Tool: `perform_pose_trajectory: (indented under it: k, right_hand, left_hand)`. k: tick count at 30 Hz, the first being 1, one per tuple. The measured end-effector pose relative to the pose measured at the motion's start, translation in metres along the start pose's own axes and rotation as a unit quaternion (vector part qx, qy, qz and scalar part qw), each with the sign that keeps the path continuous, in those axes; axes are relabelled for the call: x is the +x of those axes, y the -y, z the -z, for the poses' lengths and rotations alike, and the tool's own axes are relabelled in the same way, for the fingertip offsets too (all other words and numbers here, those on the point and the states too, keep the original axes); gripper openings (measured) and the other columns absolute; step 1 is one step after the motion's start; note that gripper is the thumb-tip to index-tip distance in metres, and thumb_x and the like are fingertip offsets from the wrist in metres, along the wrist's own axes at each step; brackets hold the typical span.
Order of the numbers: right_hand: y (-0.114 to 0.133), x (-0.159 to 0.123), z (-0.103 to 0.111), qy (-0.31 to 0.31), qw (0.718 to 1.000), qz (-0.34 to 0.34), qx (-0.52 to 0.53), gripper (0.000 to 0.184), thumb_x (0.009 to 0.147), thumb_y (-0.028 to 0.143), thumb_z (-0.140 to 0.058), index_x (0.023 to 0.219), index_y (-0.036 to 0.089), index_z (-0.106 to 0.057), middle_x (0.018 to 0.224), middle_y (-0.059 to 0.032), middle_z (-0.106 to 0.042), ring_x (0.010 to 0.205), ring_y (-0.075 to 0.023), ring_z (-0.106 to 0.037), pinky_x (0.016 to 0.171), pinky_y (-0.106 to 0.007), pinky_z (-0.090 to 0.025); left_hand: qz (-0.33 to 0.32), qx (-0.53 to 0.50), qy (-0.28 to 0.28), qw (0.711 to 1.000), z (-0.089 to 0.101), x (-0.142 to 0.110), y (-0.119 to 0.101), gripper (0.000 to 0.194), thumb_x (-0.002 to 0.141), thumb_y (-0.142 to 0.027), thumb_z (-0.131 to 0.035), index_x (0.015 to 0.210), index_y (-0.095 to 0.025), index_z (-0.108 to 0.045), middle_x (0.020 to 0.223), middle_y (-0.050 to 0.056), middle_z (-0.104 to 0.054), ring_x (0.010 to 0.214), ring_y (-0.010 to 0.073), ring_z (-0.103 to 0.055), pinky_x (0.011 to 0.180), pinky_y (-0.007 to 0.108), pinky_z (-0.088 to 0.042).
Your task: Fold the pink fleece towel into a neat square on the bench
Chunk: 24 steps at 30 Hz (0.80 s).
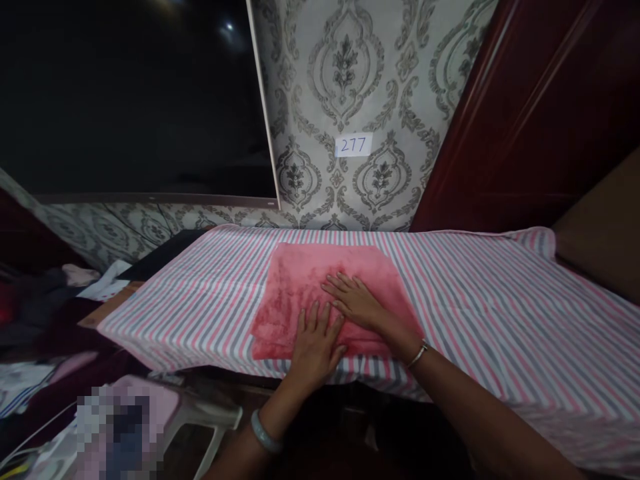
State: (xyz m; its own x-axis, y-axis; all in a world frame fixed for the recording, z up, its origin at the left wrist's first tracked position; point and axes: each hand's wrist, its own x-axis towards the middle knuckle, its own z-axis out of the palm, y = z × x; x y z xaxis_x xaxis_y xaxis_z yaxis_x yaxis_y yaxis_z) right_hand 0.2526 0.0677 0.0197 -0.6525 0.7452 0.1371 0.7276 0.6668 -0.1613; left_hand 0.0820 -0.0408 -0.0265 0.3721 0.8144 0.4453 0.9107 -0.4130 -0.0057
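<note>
A folded pinkish-red plush cloth [295, 280], perhaps a towel or small blanket, lies flat on a table covered with a striped cloth [465, 287]. My left hand [316, 343] rests on its near edge, fingers spread and pointing away from me. Farther in, my right hand [355, 300] lies flat on the middle of the plush cloth, fingers stretched toward the left. Neither hand grips anything. The fingertips of both hands are close together. Folded layers show along the near edge of the plush cloth.
Behind the table is a patterned wall [345, 80] with a paper label [353, 145] reading 277. A large dark television [135, 100] hangs at the left, and a dark red door-like panel [525, 120] stands at the right. A plastic stool [200, 417] is at the lower left.
</note>
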Motion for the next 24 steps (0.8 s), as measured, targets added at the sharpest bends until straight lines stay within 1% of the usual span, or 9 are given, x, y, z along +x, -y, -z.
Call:
perform_pose_trajectory:
  k: [5,7,10,11,13,15,17,21,24]
  right_hand:
    - [-0.01,0.004,0.006,0.006,1.0,-0.003,-0.015,0.057,0.104,0.046,-0.039,0.159,0.031,-0.035,0.168,-0.0048,-0.025,0.156,-0.0268,-0.017,0.123,-0.059,-0.019]
    - [-0.015,0.006,0.011,-0.008,0.999,-0.021,-0.032,0.056,0.104,0.044,-0.039,0.158,0.029,-0.037,0.168,-0.0065,-0.025,0.156,-0.0281,-0.017,0.121,-0.061,-0.02]
    - [-0.023,0.01,0.021,-0.012,0.996,-0.07,-0.062,0.054,0.104,0.04,-0.037,0.156,0.027,-0.041,0.167,-0.0098,-0.027,0.154,-0.0323,-0.022,0.119,-0.066,-0.021]
    - [-0.026,0.012,0.024,-0.012,0.993,-0.091,-0.072,0.055,0.104,0.041,-0.037,0.156,0.026,-0.041,0.166,-0.0109,-0.028,0.153,-0.0338,-0.023,0.118,-0.067,-0.021]
    - [-0.033,0.012,0.025,-0.02,0.986,-0.14,-0.089,0.057,0.103,0.045,-0.037,0.157,0.025,-0.04,0.166,-0.0121,-0.029,0.152,-0.0362,-0.025,0.118,-0.067,-0.02]
    - [-0.04,0.009,0.021,-0.037,0.976,-0.193,-0.096,0.059,0.103,0.049,-0.036,0.158,0.026,-0.039,0.166,-0.0113,-0.03,0.152,-0.037,-0.026,0.117,-0.066,-0.022]
    - [-0.046,0.003,0.012,-0.057,0.966,-0.232,-0.097,0.059,0.104,0.051,-0.034,0.158,0.028,-0.037,0.166,-0.0098,-0.031,0.151,-0.0364,-0.027,0.116,-0.065,-0.026]
    - [-0.05,-0.006,-0.006,-0.094,0.96,-0.246,-0.097,0.06,0.105,0.052,-0.03,0.159,0.028,-0.035,0.167,-0.0075,-0.028,0.152,-0.0338,-0.024,0.116,-0.062,-0.028]
    - [-0.05,-0.007,-0.011,-0.095,0.959,-0.249,-0.093,0.059,0.105,0.053,-0.029,0.159,0.029,-0.036,0.167,-0.0065,-0.028,0.153,-0.0336,-0.023,0.117,-0.061,-0.028]
  left_hand:
    - [0.0,-0.014,0.003,1.0,0.003,-0.003,-0.003,0.06,0.094,-0.047,-0.058,0.151,-0.031,-0.048,0.162,0.011,-0.04,0.151,0.0392,-0.031,0.12,0.065,-0.029]
    - [-0.001,-0.027,0.027,0.999,0.015,0.002,-0.002,0.06,0.094,-0.049,-0.058,0.15,-0.03,-0.049,0.162,0.011,-0.04,0.15,0.0388,-0.033,0.119,0.064,-0.031]
    - [0.013,-0.048,0.063,0.997,0.042,0.021,0.009,0.051,0.099,-0.046,-0.049,0.148,-0.029,-0.052,0.157,0.01,-0.048,0.147,0.0324,-0.041,0.12,0.059,-0.032]
    - [0.031,-0.044,0.063,0.997,0.051,0.03,0.016,0.049,0.102,-0.043,-0.044,0.147,-0.028,-0.053,0.155,0.01,-0.05,0.145,0.0303,-0.043,0.121,0.058,-0.03]
    - [0.083,-0.009,0.05,0.995,0.062,0.045,0.03,0.049,0.103,-0.041,-0.04,0.147,-0.025,-0.053,0.156,0.012,-0.048,0.148,0.0319,-0.039,0.123,0.061,-0.023]
    - [0.133,0.032,0.053,0.989,0.06,0.053,0.044,0.054,0.101,-0.045,-0.044,0.149,-0.022,-0.051,0.16,0.015,-0.042,0.151,0.0377,-0.031,0.122,0.067,-0.018]
    - [0.165,0.059,0.071,0.982,0.049,0.052,0.051,0.06,0.099,-0.05,-0.048,0.152,-0.022,-0.048,0.163,0.016,-0.036,0.153,0.0417,-0.024,0.12,0.07,-0.018]
    - [0.182,0.073,0.077,0.978,0.027,0.039,0.052,0.063,0.099,-0.054,-0.045,0.155,-0.025,-0.043,0.167,0.013,-0.029,0.155,0.0414,-0.019,0.118,0.07,-0.02]
    - [0.182,0.073,0.071,0.978,0.024,0.036,0.05,0.063,0.099,-0.056,-0.045,0.154,-0.025,-0.044,0.166,0.014,-0.03,0.154,0.0411,-0.021,0.118,0.069,-0.022]
